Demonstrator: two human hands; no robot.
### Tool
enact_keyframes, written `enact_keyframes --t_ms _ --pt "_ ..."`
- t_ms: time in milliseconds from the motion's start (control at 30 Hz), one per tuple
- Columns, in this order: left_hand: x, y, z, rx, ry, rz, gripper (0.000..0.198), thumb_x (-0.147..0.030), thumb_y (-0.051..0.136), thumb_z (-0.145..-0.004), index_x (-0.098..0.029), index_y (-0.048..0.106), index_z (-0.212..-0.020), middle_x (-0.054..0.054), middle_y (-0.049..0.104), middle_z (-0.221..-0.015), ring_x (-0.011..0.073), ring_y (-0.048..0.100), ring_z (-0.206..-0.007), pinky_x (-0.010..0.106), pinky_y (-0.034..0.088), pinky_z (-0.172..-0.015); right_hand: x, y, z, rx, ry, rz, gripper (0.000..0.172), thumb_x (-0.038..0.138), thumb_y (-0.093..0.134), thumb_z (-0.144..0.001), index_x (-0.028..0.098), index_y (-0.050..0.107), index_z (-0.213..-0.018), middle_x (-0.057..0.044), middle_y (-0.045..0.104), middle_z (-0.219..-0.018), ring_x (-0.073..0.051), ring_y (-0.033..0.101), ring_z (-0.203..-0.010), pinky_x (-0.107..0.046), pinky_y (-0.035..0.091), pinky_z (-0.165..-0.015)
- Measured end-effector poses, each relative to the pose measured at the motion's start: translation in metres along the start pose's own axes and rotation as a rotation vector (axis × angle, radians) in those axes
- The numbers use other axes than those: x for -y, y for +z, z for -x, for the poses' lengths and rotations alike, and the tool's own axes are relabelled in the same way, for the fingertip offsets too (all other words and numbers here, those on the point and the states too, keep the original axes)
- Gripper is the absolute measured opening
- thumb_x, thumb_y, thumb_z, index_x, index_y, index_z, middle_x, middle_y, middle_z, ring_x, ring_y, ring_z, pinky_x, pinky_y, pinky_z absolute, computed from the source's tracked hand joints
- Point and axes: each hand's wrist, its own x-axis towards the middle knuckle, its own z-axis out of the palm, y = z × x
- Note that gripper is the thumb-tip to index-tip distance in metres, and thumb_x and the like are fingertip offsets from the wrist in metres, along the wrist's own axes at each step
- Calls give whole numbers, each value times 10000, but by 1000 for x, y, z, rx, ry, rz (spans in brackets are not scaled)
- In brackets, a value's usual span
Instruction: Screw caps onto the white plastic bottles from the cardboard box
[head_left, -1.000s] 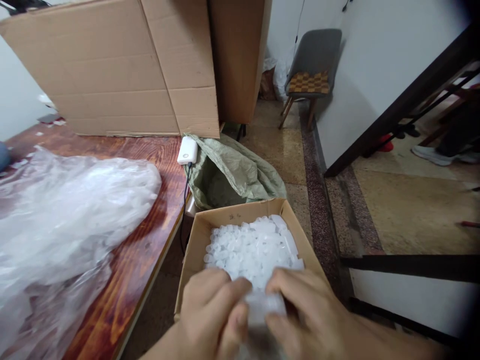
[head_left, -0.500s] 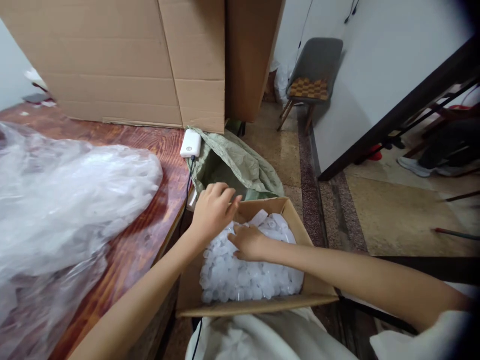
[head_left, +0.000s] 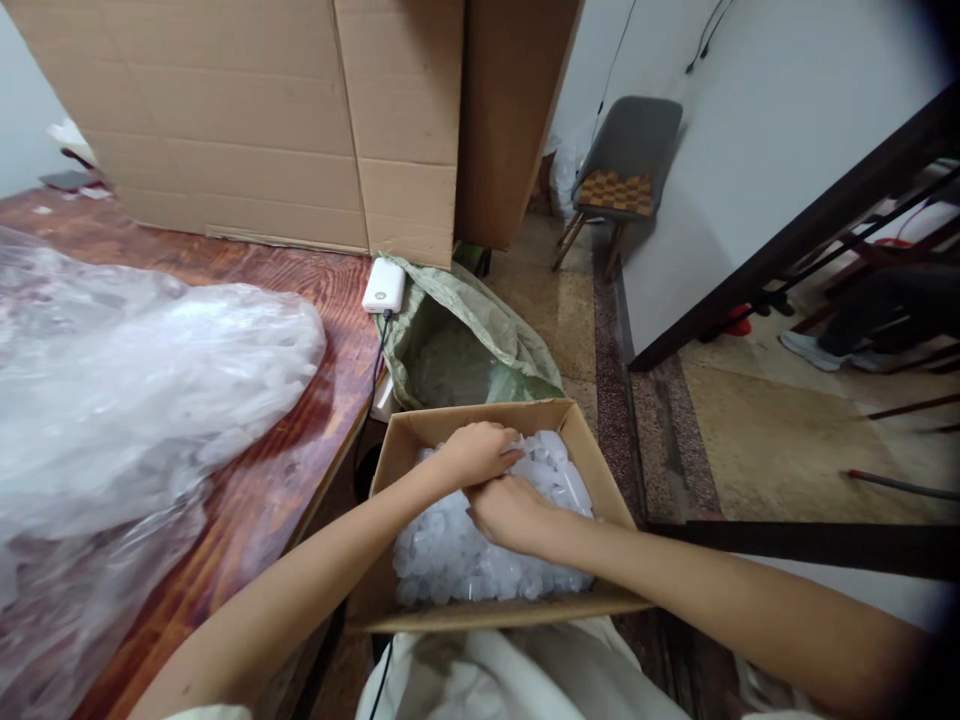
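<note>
A cardboard box [head_left: 604, 470] stands in front of me, filled with many small translucent white plastic pieces [head_left: 480, 565]. Over its middle, my left hand [head_left: 480, 452] is closed, fingers curled towards the right. My right hand [head_left: 510, 512] is closed too, low against the pieces just below the left one. The two hands touch or overlap at the fingers. Whatever they may hold is hidden by the fingers. A longer clear piece [head_left: 576, 490] lies along the box's right side.
An open green woven sack [head_left: 517, 325] sits behind the box. Left is a wooden table [head_left: 266, 500] with a large clear bag of white pieces [head_left: 187, 370], a white power bank [head_left: 383, 285] with a cable, and a big cardboard carton [head_left: 247, 120]. A grey chair [head_left: 634, 145] stands farther back.
My left hand has come down and right, from raised with fingers apart near the box's back-left corner to beside my right hand. My right hand has shifted slightly, its fingers now curled in.
</note>
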Motion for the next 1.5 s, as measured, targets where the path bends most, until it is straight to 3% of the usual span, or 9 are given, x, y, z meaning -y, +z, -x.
enact_keyframes --t_ms 133,267,400,600,700,867,1033,1200,1500 --pt "6 2 -15 144 88 39 346 -340 618 -920 -164 598 -1217 84 655 -1164 218 646 -1024 431 536 -887 3 -22 33 -97 -7 -263 166 252 631 -897 151 634 -1030 -75 639 -1072 -217 611 -981 -403 507 -848" --pt "6 8 -11 168 44 22 319 -304 614 -923 -152 592 -1204 79 659 -1091 210 656 -953 419 557 -832 3 -42 63 -174 78 -670 239 370 519 -917 185 583 -1054 -59 641 -924 -130 564 -638 -240 440 -526" --pt "-1 13 2 86 -27 57 167 -181 592 -915 -131 627 -1070 68 661 -1009 211 655 -917 430 549 -831 -1 -52 79 -216 195 -1037 454 496 238 -975 185 522 -1147 -60 629 -883 -68 347 -423 -201 273 -377" --pt "-30 -24 47 -187 -167 278 151 -244 529 -943 -164 547 -1069 64 662 -958 195 662 -893 308 558 -761 -11 -43 85 -393 256 -1195 399 548 494 -907 235 555 -1146 -9 604 -865 -55 356 -422 -198 284 -380" --pt "-53 -40 77 -433 -332 664 218 -377 504 -958 -175 511 -1039 32 655 -884 149 666 -757 249 569 -649 -8 -45 93 -518 204 -1033 389 522 643 -843 258 612 -1127 -37 638 -1056 -133 594 -715 -226 457 -557" --pt "-86 -41 106 -648 -510 1398 293 -430 696 -830 -175 566 -892 3 667 -851 119 670 -705 227 578 -646 8 -52 106 -557 -116 -533 299 367 467 -987 311 553 -1268 -29 654 -1174 -190 618 -1045 -286 511 -801" --pt "-99 -40 113 -467 -635 1642 412 -552 654 -822 -187 477 -748 -32 617 -532 88 571 -421 149 437 -408 16 -55 112 -694 -434 -103 270 323 406 -1024 212 486 -1257 -43 684 -998 -156 673 -874 -263 528 -710" --pt "-102 -42 113 -228 -767 1620 513 -698 539 -805 -190 519 -727 -102 361 -310 36 204 -241 131 136 -261 12 -60 111 -714 -615 194 193 276 375 -1036 158 486 -1141 -53 703 -896 -169 673 -723 -293 501 -572" --pt "-107 -36 111 -112 -848 1744 541 -722 597 -729 -206 462 -636 -113 302 -308 36 130 -264 154 94 -256 8 -85 111 -692 -890 532 141 124 576 -858 210 570 -969 17 658 -691 -142 463 -429 -305 297 -414"
